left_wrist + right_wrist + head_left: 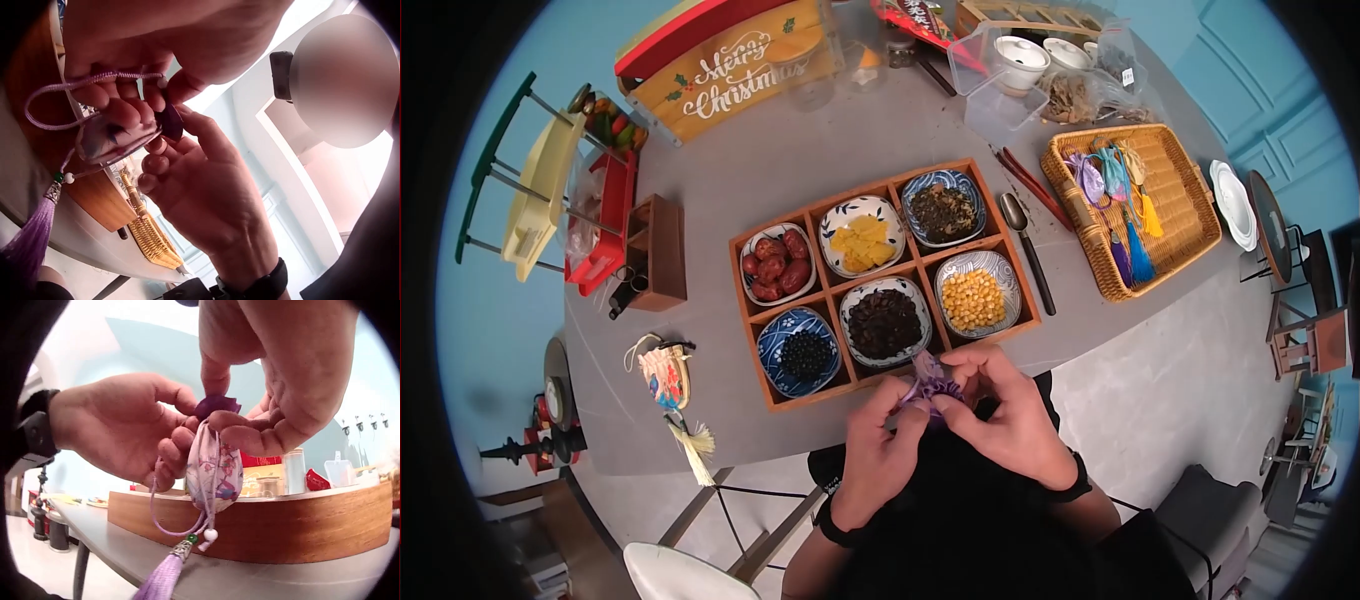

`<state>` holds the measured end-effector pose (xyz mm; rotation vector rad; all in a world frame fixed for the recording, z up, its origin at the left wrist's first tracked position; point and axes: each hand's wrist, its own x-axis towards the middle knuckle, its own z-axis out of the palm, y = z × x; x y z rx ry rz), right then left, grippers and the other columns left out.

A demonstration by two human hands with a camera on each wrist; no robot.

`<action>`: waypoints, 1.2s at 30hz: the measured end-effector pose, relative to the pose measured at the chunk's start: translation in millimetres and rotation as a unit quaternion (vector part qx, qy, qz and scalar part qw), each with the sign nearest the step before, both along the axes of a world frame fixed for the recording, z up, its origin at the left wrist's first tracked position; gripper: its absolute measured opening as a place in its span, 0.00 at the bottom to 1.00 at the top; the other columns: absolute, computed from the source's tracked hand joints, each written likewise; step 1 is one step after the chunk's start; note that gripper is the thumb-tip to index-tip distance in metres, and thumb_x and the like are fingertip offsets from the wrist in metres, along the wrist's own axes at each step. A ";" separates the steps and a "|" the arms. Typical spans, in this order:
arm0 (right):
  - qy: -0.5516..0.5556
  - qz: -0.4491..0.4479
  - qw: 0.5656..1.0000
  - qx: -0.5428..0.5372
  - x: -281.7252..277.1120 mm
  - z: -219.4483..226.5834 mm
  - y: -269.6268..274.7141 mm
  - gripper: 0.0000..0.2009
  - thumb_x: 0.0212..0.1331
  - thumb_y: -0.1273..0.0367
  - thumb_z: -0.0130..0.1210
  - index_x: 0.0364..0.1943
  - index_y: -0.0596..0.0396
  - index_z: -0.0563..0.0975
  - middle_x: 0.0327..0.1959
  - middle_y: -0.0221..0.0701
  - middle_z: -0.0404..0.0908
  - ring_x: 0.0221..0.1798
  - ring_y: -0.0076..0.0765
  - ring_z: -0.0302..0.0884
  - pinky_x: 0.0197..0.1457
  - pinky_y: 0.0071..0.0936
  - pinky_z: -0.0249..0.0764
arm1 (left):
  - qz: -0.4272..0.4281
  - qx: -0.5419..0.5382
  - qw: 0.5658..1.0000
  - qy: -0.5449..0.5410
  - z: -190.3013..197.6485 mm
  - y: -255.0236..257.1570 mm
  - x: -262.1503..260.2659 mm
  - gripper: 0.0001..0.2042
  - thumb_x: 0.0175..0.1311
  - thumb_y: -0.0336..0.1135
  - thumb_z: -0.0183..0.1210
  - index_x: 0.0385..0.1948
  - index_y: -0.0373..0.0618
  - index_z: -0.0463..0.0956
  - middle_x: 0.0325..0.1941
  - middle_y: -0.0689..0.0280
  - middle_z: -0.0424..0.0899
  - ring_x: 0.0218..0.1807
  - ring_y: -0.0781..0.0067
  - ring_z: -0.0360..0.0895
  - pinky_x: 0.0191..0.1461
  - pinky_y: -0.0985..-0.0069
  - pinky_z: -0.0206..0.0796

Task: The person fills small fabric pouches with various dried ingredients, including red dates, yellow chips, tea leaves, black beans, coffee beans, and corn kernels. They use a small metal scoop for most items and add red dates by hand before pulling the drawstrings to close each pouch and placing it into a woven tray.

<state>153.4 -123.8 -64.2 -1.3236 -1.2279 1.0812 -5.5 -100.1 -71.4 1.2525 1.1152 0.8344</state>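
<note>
A small purple pouch [935,385] is pinched at its gathered top by both hands, at the table's front edge before the wooden compartment tray [870,379]. In the right wrist view the floral pouch [215,472] hangs upright, with a cord loop, beads and a lilac tassel [164,575] below. My left hand [880,450] grips the neck from the left; my right hand [1015,430] pinches the dark purple rim from the right. The left wrist view shows the purple cord [56,87] looping beside the fingers and the tassel [34,234] hanging.
The tray's dishes hold red dates [776,266], yellow pieces, dried leaves, black beans, dark dried bits and corn-like kernels [973,300]. A spoon [1028,250] lies right of it, then a wicker basket [1090,270] with pouches. Another pouch [668,375] lies left.
</note>
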 end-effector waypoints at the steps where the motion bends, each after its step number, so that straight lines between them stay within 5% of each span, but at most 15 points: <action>1: -0.045 0.009 0.999 0.005 1.0 4.2 1.8 0.17 0.57 0.81 0.57 0.52 0.59 0.71 0.24 0.28 0.73 0.26 0.19 0.74 0.27 0.21 0.70 | -0.016 0.011 1.000 0.010 -1.5 0.5 0.1 0.05 0.66 0.28 0.51 0.31 0.37 0.71 0.23 0.67 0.73 0.28 0.83 0.66 0.33 0.79 0.61; 8: -0.046 0.013 0.999 -0.025 8.3 4.6 0.1 0.18 0.57 0.83 0.52 0.52 0.58 0.70 0.21 0.28 0.70 0.24 0.19 0.70 0.28 0.20 0.68 | -0.016 -0.010 0.997 0.071 5.5 2.6 2.2 0.07 0.69 0.31 0.50 0.32 0.38 0.72 0.26 0.70 0.73 0.30 0.85 0.66 0.35 0.82 0.61; 10: -0.011 0.002 0.999 -0.037 14.6 -1.4 0.6 0.18 0.56 0.83 0.51 0.52 0.58 0.70 0.21 0.27 0.69 0.24 0.18 0.68 0.27 0.19 0.67 | -0.029 0.082 0.984 0.154 5.9 3.9 1.7 0.08 0.67 0.33 0.53 0.33 0.37 0.71 0.24 0.55 0.76 0.25 0.63 0.74 0.31 0.70 0.65; 14: 0.064 -0.030 0.995 -0.074 13.6 -5.4 0.5 0.17 0.56 0.83 0.49 0.50 0.59 0.70 0.21 0.25 0.67 0.23 0.16 0.66 0.26 0.18 0.64 | -0.025 0.079 0.974 0.209 7.8 3.0 1.9 0.08 0.67 0.33 0.53 0.33 0.37 0.71 0.24 0.52 0.76 0.25 0.54 0.75 0.30 0.66 0.65; 17: -0.049 -0.025 0.998 -0.030 7.0 5.3 2.4 0.15 0.57 0.82 0.51 0.49 0.59 0.71 0.21 0.26 0.68 0.23 0.16 0.66 0.27 0.19 0.65 | 0.000 0.065 0.982 0.175 9.9 5.2 0.4 0.08 0.67 0.33 0.52 0.32 0.37 0.71 0.22 0.55 0.75 0.23 0.61 0.73 0.30 0.67 0.63; 19: -0.045 -0.021 0.998 -0.049 5.4 7.0 7.2 0.14 0.58 0.81 0.51 0.49 0.58 0.71 0.21 0.27 0.69 0.23 0.17 0.67 0.27 0.20 0.66 | -0.032 0.021 0.992 0.121 13.0 7.6 -3.3 0.08 0.69 0.32 0.50 0.29 0.39 0.70 0.21 0.70 0.70 0.26 0.84 0.64 0.30 0.80 0.58; 22: -0.041 0.001 0.997 -0.061 6.3 5.5 9.1 0.13 0.60 0.80 0.50 0.50 0.58 0.72 0.22 0.29 0.72 0.23 0.17 0.69 0.28 0.21 0.68 | -0.043 0.005 0.992 0.121 10.4 9.5 -6.0 0.09 0.68 0.35 0.53 0.33 0.37 0.71 0.21 0.59 0.74 0.24 0.74 0.70 0.30 0.73 0.62; 27: -0.007 0.011 0.999 -0.048 -3.7 2.9 5.2 0.13 0.62 0.80 0.49 0.50 0.59 0.72 0.24 0.30 0.75 0.24 0.18 0.71 0.28 0.21 0.69 | -0.032 0.034 0.990 0.133 17.3 6.8 1.0 0.10 0.65 0.36 0.56 0.35 0.36 0.73 0.22 0.59 0.76 0.25 0.74 0.72 0.30 0.72 0.64; 30: 0.108 -0.030 0.992 -0.065 -8.6 2.5 3.5 0.13 0.62 0.81 0.48 0.50 0.60 0.73 0.24 0.30 0.75 0.26 0.16 0.72 0.28 0.20 0.69 | -0.036 0.040 0.990 0.130 9.4 1.5 0.5 0.10 0.64 0.36 0.58 0.35 0.37 0.75 0.22 0.60 0.76 0.24 0.73 0.72 0.30 0.71 0.64; 33: 0.066 -0.014 0.994 -0.085 -3.3 8.5 2.6 0.13 0.61 0.80 0.50 0.50 0.59 0.73 0.25 0.33 0.76 0.28 0.21 0.77 0.30 0.21 0.71 | -0.057 -0.007 0.988 0.143 7.3 0.4 -1.4 0.07 0.63 0.33 0.57 0.34 0.37 0.76 0.23 0.65 0.75 0.27 0.78 0.69 0.32 0.75 0.63; 35: -0.106 0.059 0.985 -0.127 5.5 29.3 9.9 0.12 0.58 0.77 0.55 0.46 0.60 0.74 0.30 0.38 0.79 0.30 0.33 0.82 0.33 0.29 0.74 | -0.072 -0.015 0.984 0.159 11.8 4.1 -2.9 0.05 0.63 0.30 0.55 0.34 0.38 0.76 0.24 0.70 0.75 0.30 0.85 0.66 0.35 0.80 0.62; 36: -0.107 0.061 0.985 -0.125 9.3 30.4 12.9 0.12 0.58 0.77 0.55 0.46 0.60 0.74 0.30 0.38 0.79 0.30 0.33 0.82 0.33 0.29 0.74 | -0.082 -0.022 0.985 0.154 16.8 5.5 -3.9 0.05 0.63 0.30 0.55 0.34 0.38 0.76 0.24 0.71 0.74 0.30 0.85 0.65 0.34 0.80 0.61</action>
